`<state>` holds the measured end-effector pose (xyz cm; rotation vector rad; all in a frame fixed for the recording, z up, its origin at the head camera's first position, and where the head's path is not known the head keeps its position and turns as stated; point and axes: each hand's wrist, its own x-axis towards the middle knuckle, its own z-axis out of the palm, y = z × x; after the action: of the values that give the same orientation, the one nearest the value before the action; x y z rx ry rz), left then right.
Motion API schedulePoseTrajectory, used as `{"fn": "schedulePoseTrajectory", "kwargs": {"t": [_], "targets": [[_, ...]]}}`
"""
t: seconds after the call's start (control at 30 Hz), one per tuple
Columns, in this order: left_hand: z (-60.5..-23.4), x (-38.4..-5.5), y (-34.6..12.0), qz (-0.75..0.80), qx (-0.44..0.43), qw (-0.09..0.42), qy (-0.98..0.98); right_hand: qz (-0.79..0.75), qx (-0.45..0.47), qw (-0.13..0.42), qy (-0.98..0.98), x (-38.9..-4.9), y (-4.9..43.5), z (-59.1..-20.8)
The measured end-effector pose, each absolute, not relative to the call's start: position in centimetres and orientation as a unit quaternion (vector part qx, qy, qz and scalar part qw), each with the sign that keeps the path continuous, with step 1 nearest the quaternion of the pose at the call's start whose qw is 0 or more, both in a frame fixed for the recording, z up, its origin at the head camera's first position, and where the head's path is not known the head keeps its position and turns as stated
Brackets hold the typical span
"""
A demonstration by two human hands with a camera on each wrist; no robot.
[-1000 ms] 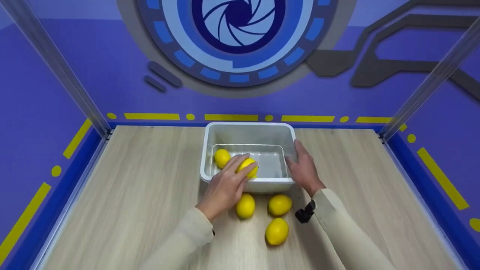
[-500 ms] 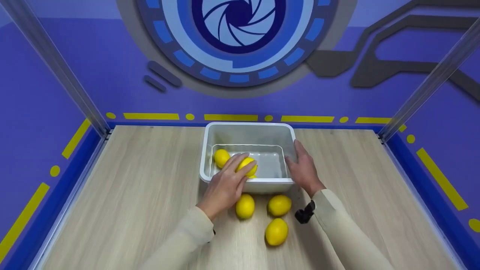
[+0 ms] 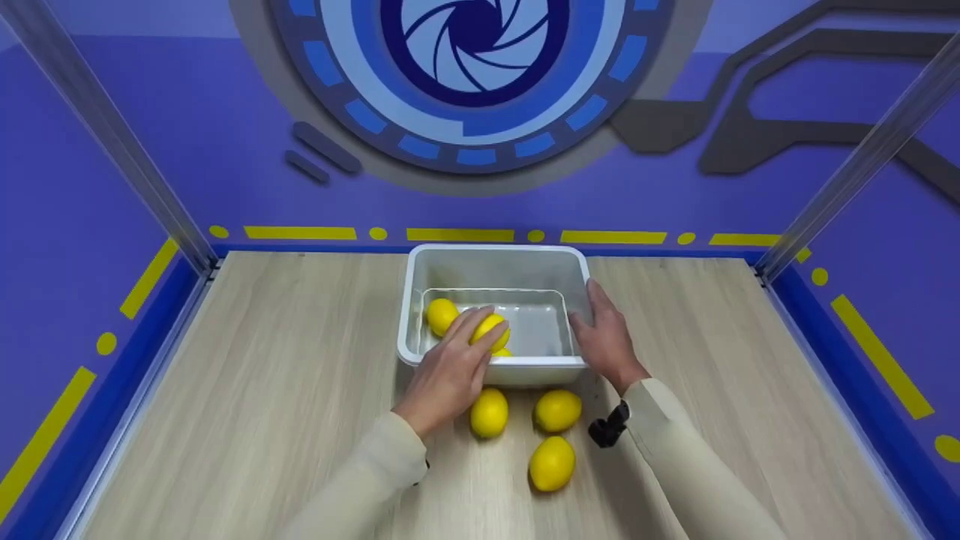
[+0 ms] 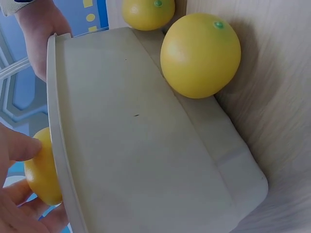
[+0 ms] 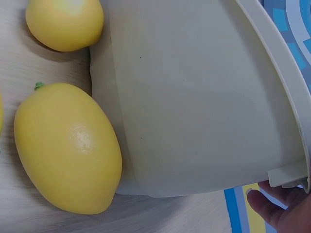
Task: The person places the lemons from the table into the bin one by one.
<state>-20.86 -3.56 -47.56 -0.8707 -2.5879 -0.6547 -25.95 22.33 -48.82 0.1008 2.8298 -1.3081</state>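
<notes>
A pale grey plastic bin (image 3: 495, 266) stands at the back of the table. My left hand (image 3: 448, 373) reaches over its near rim and holds a lemon (image 3: 491, 332) between thumb and fingers, as the left wrist view also shows with the lemon (image 4: 43, 170) beside the rim. Under it, a sliver of yellow shows inside the bin. Another lemon (image 3: 442, 316) lies in the bin's left part. My right hand (image 3: 609, 339) grips the bin's right wall, thumb on the inner side. In front of the bin lie a lemon (image 3: 489, 413), a second lemon (image 3: 557, 411) and a third lemon (image 3: 552, 464).
The wooden tabletop (image 3: 300, 390) is bounded by a blue-purple printed back wall (image 3: 225, 150) and side walls. Metal posts (image 3: 135, 150) stand at the back corners. A small black device (image 3: 609, 427) sits at the right wrist.
</notes>
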Motion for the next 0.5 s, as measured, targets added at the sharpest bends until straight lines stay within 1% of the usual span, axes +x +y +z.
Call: {"fn": "schedulePoseTrajectory", "kwargs": {"t": [0.13,0.23,0.37,0.5], "targets": [[-47.9,-20.7,-3.6,-0.225,-0.306,0.127,-0.916,-0.422,0.036,0.017,0.906,-25.9,22.2,-48.7],[-48.0,-20.4,-3.6,-0.219,-0.303,0.108,-0.921,-0.419,0.040,0.018,0.907,-25.9,22.1,-48.7],[-48.1,-20.1,-3.6,-0.216,-0.301,0.108,-0.923,-0.417,0.040,0.017,0.908,-25.9,22.1,-48.7],[-48.1,-19.8,-3.8,-0.215,-0.307,0.122,-0.919,-0.418,0.040,0.016,0.907,-25.9,22.1,-48.8]]}}
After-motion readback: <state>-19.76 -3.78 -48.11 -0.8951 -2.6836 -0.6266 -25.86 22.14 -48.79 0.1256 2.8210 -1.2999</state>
